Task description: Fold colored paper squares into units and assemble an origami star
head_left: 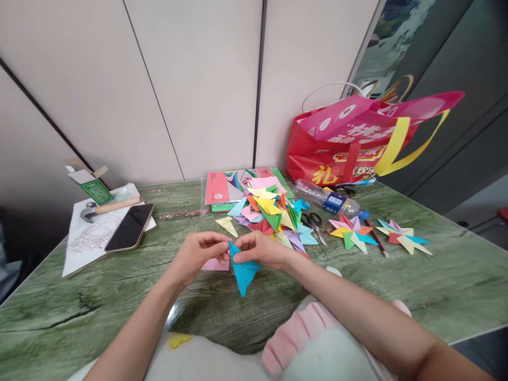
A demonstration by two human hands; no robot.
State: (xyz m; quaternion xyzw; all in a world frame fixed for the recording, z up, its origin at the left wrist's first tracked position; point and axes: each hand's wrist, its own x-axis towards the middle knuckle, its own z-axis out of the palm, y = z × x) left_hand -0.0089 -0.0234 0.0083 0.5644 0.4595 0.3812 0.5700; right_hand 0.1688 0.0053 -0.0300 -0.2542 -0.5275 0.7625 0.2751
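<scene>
Between my hands, above the near middle of the table, is a piece of folded blue origami paper (244, 275) with a point hanging down. My right hand (260, 248) grips it, thumb across the front. The fingers of my left hand (202, 255) are pinched together at its upper left corner. Partly behind my left hand lies a pink paper square (215, 265). Just beyond my hands is a heap of folded coloured paper pieces (270, 209), with a pale yellow folded piece (227, 226) at its left.
Black scissors (313, 225), a plastic bottle (329, 198), two paper stars (353, 233) and a pencil (377, 238) lie rightward. A red bag (329, 143) stands behind. Paper packs (222, 188) lie at the back. Leftward are a phone (130, 227), hammer (111, 206) and small box (95, 188).
</scene>
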